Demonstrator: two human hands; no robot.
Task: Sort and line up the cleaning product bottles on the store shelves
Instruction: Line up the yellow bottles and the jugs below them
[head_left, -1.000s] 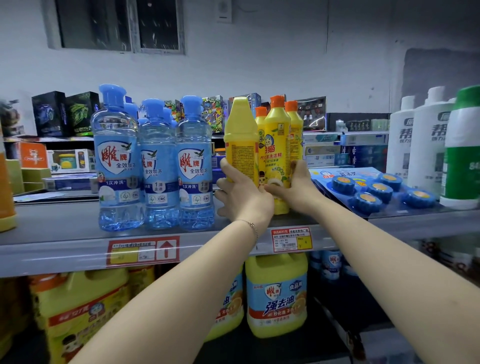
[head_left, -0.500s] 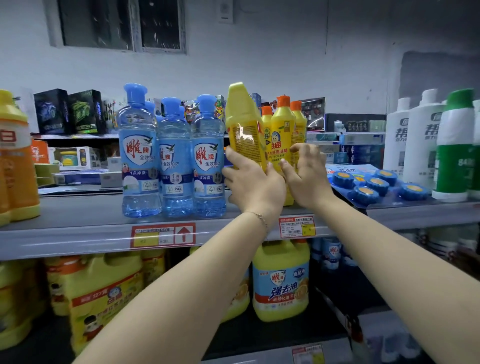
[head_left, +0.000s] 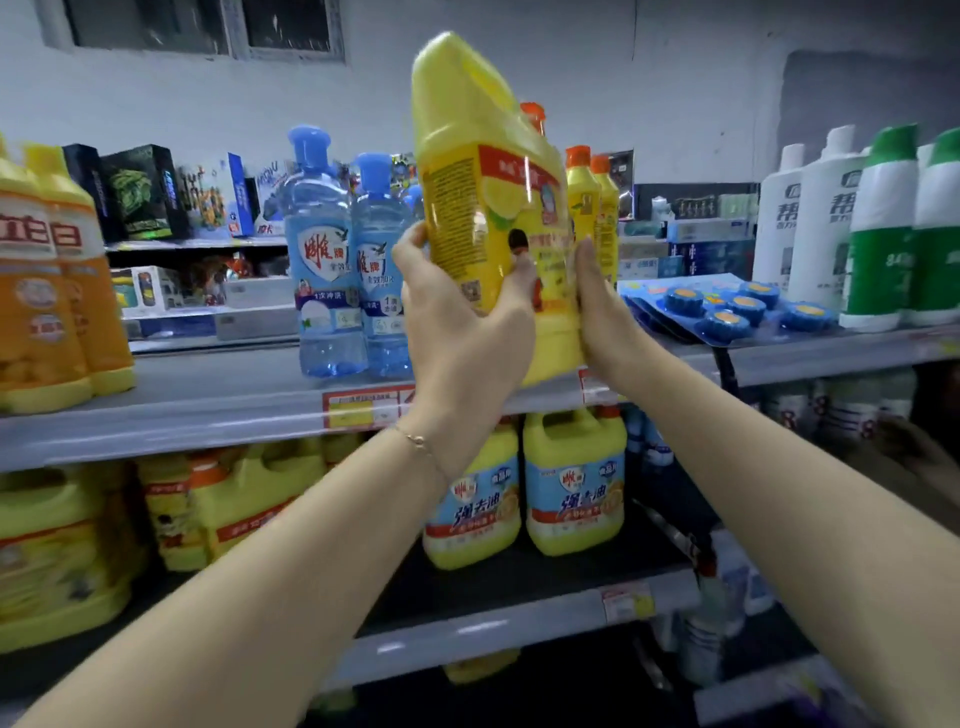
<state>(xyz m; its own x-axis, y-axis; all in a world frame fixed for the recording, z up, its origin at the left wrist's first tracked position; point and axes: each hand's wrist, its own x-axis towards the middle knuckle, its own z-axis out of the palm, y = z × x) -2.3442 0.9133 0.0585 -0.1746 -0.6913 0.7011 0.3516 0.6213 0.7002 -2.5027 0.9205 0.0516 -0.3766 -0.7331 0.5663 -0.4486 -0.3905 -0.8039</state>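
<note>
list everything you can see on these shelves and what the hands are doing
yellow bottle: 1, yellow, lifted and tilted in front of the upper shelf
blue clear bottles: at least 2, blue caps, upper shelf, left of the held one
orange-capped yellow bottles: at least 3, upper shelf, behind the held one
orange bottles: 2, orange with yellow base, upper shelf far left
white bottles: at least 2, upper shelf right
green-and-white bottles: 2, far right
blue discs pack: 1, blue and orange, lying flat
yellow jugs: several, lower shelf
left hand: grips the held bottle's lower left
right hand: flat against its right side
</note>
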